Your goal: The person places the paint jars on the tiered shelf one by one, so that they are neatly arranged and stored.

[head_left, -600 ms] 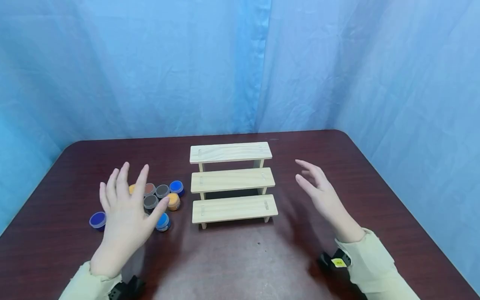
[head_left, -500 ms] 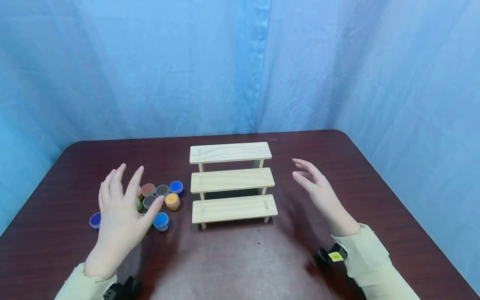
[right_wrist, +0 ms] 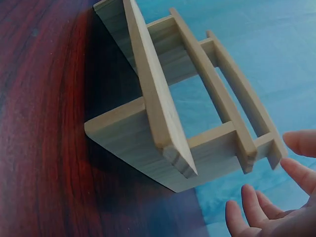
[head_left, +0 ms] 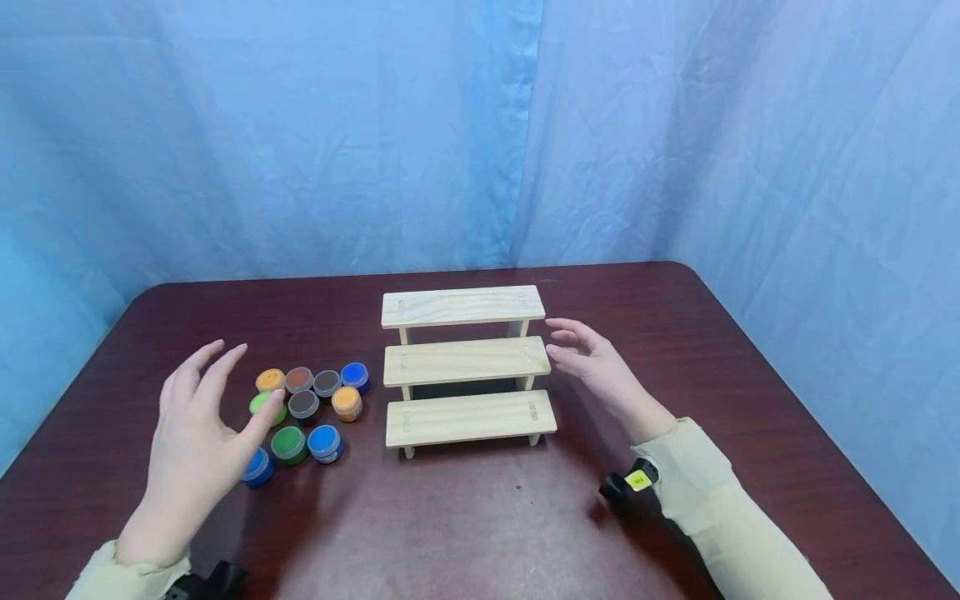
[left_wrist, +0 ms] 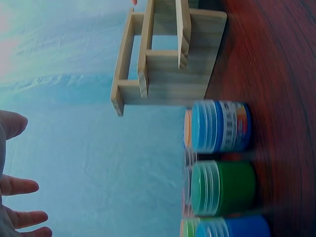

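A three-step wooden display stand [head_left: 468,362] is upright on the dark table. My right hand [head_left: 603,375] is at its right end, fingers loosely bent and holding nothing; I cannot tell whether the fingertips touch the wood. Left of the stand are several small paint jars, among them a green jar [head_left: 289,445], a light blue jar [head_left: 326,443] and an orange jar [head_left: 347,403]. Over the left side of this group hovers my left hand [head_left: 195,446], fingers spread with nothing in them. It partly covers a blue jar [head_left: 258,467].
Blue curtains [head_left: 345,133] hang behind the table and along its sides. The wooden table [head_left: 480,533] has rounded far corners. Black wrist cameras sit at both cuffs; the right one [head_left: 628,482] bears a yellow label.
My left hand has drawn left and toward me, uncovering more jars and hiding a dark blue one. The right hand has moved left to the stand's end. Stand and visible jars stay put.
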